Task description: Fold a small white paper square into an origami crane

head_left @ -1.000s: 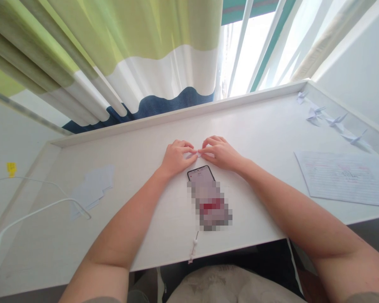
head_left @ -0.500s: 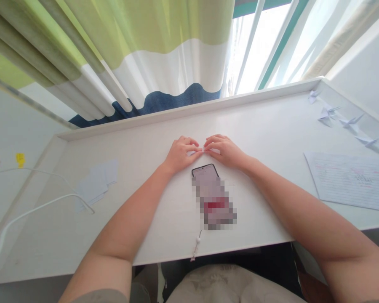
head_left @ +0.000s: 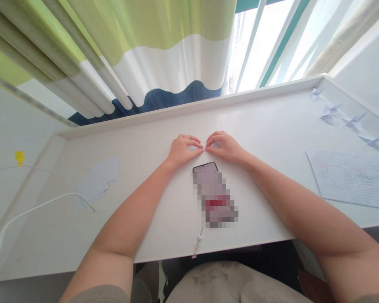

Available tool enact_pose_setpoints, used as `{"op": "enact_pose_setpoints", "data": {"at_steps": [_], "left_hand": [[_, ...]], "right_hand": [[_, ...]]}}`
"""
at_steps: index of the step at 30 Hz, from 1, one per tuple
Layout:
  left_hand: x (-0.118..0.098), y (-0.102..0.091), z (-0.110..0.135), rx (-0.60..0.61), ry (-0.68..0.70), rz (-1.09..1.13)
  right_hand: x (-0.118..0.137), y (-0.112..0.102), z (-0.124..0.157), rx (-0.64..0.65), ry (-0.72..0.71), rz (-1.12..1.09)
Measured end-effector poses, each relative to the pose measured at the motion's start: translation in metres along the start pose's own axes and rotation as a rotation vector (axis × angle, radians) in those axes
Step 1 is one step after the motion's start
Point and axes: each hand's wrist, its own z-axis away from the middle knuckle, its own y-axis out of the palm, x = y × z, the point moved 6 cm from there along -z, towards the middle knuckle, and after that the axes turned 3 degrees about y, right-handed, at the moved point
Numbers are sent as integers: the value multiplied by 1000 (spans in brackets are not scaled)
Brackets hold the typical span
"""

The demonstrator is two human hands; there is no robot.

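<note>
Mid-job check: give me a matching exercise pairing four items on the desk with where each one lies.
Items
1. Paper cranes
2. Stack of pale paper squares
3. Smartphone
4. Lined, written-on sheet

Places
A. Left part of the desk, beside a white cable
B. Right part of the desk, near its front edge
C. Centre, just below the left hand and right hand, which pinch a small piece of paper
D. Along the desk's back right rim

Pairs: 1-D, 2-A, 3-C, 4-B

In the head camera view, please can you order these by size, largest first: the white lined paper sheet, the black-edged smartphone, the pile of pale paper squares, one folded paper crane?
White lined paper sheet
Black-edged smartphone and pile of pale paper squares look alike, unranked
Folded pale paper crane
</note>
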Motion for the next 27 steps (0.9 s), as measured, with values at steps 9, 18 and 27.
{"op": "enact_pose_setpoints", "data": {"at_steps": [9,18,27], "left_hand": [[2,1,-1,2,24,12],[2,0,-1,11,44,-36],[3,0,-1,-16,41,4]], "right_hand": [[-1,-1,-1,23,16,-9],[2,0,2,62,-40,5],[3,0,4,90,-66,38]]}}
